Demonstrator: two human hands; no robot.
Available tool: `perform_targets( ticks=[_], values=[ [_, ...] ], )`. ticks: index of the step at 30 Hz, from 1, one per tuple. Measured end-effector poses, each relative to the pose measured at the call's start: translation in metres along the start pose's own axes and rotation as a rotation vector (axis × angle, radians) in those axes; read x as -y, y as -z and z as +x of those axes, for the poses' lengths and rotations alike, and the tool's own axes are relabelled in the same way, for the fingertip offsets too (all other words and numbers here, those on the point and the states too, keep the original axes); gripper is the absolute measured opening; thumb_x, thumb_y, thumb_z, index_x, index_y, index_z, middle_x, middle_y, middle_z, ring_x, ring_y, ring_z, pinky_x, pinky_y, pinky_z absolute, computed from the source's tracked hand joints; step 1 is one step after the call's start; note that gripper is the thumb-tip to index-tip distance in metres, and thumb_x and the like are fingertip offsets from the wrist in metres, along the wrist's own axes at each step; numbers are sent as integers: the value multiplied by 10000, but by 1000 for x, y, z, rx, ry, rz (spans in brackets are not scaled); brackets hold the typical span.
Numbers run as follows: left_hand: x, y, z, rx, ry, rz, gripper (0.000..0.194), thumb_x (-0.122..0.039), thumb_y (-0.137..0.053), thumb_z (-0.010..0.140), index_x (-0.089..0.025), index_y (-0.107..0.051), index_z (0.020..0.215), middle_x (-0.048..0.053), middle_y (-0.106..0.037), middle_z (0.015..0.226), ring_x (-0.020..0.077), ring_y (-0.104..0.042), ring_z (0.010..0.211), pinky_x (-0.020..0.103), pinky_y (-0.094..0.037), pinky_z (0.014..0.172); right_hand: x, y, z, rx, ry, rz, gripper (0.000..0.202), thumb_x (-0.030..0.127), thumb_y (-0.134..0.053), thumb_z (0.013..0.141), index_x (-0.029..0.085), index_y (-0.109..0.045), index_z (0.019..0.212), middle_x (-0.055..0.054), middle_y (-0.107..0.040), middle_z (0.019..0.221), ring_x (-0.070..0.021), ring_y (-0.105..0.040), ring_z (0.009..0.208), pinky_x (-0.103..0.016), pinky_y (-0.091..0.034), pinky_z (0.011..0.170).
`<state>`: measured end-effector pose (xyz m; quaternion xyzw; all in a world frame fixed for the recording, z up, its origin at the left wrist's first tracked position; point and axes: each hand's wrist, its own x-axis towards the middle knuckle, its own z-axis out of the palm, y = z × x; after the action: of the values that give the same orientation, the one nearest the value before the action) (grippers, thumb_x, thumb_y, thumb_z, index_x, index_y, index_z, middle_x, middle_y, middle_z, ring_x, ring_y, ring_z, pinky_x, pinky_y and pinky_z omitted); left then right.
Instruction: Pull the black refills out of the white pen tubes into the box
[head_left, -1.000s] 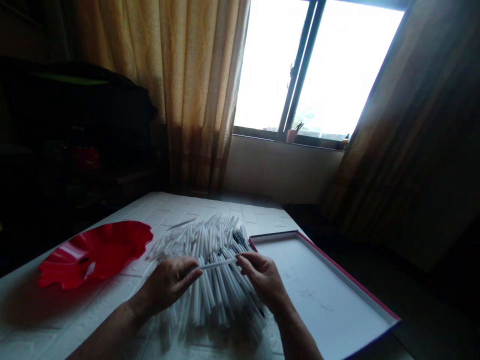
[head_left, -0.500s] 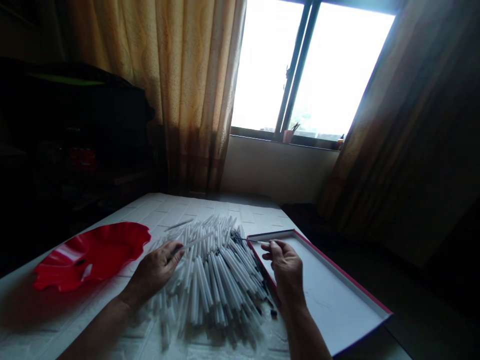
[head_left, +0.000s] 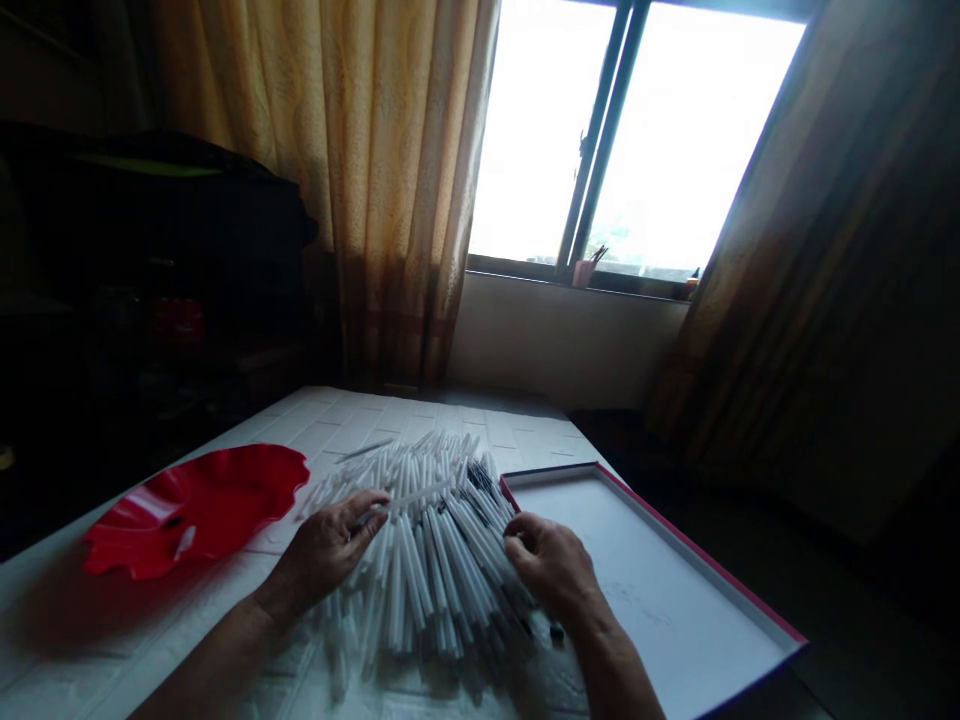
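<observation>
A large pile of whitish translucent plastic tubes lies fanned out on the table in the head view. My left hand is closed at the pile's left side, pinching one translucent tube that points right across the heap. At the right side of the pile, beside the tray's edge, my right hand has its fingers pressed together. Whatever lies between those fingertips is too hidden to name. Thin dark sticks lie among the tubes near the tray corner.
To the left stands a wavy-rimmed red bowl with a small pale piece inside. A shallow white tray with a red edge lies on the right. A small black piece rests near my right wrist. Curtains and a window are behind the table.
My right hand has come down and left from above the tray to the pile's edge; the thin stick it held out no longer shows. My left hand has shifted slightly right with its tube.
</observation>
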<state>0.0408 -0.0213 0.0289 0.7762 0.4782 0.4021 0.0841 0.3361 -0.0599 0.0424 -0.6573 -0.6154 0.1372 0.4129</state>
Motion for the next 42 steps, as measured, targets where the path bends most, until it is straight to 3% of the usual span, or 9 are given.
perform_targets(
  ticks=[6, 13, 21, 25, 31, 34, 36, 40, 42],
  values=[
    [-2, -4, -4, 44, -80, -59, 260, -424, -543, 916, -258, -718, 1013, 5, -798, 926, 201, -769, 846, 254, -588, 749, -1, 1, 3, -2, 6, 128, 153, 335, -644, 721, 260, -768, 672, -34, -699, 595, -229, -627, 608, -320, -384, 597],
    [-15, -9, -9, 100, -189, -115, 226, -353, -514, 959, -253, -695, 1051, 22, -777, 966, 187, -743, 865, 260, -572, 778, 22, -20, -5, 225, 11, 550, 554, 644, -596, 809, 127, -736, 952, -23, -670, 562, -125, -514, 402, -242, -410, 416],
    [-21, -8, -12, 213, -190, -97, 290, -442, -480, 989, -219, -664, 966, 46, -732, 874, 211, -702, 791, 283, -515, 720, 34, -28, -9, 250, -47, 803, 498, 630, -746, 705, 139, -663, 699, 7, -624, 501, -72, -465, 384, -188, -357, 393],
    [-24, -6, -8, 333, -179, -154, 491, -558, -383, 995, -211, -512, 671, -41, -500, 601, 132, -509, 543, 229, -402, 557, 33, -25, -7, 220, -41, 830, 493, 625, -768, 694, 143, -666, 678, 26, -587, 459, -69, -442, 382, -191, -340, 394],
    [-21, 3, -1, 515, -59, -315, 697, -812, -221, 907, -218, -414, 597, -61, -385, 529, 96, -369, 448, 193, -315, 411, 33, -18, -9, 186, 19, 856, 448, 590, -785, 707, 150, -703, 697, 26, -586, 460, -77, -444, 398, -202, -354, 409],
    [-5, 10, 5, 474, 46, -329, 725, -859, -108, 866, -248, -360, 570, -103, -263, 421, 83, -235, 322, 203, -234, 308, 24, -7, -3, -76, 48, 891, 400, 567, -772, 732, 171, -721, 752, 44, -572, 480, -86, -457, 414, -198, -364, 410],
    [5, 13, 10, 376, 92, -298, 745, -826, -70, 889, -239, -439, 615, -112, -251, 419, 90, -238, 314, 200, -250, 310, 18, -5, 2, -224, 65, 817, 352, 538, -719, 789, 187, -730, 806, 35, -602, 523, -104, -504, 439, -206, -401, 427],
    [11, 9, 14, 183, 83, -159, 552, -668, -366, 944, -208, -659, 863, -3, -651, 697, 168, -645, 652, 246, -506, 619, 12, -19, 4, -190, 161, 560, 286, 424, -667, 823, 183, -788, 916, -59, -750, 672, -202, -684, 573, -298, -538, 575],
    [10, 6, 11, 129, 62, -64, 383, -559, -483, 925, -241, -695, 953, 15, -723, 908, 207, -693, 836, 279, -517, 742, 12, -26, 2, -197, 231, 311, 281, 348, -609, 861, 193, -800, 997, -114, -805, 888, -262, -756, 796, -339, -558, 740]
  ],
)
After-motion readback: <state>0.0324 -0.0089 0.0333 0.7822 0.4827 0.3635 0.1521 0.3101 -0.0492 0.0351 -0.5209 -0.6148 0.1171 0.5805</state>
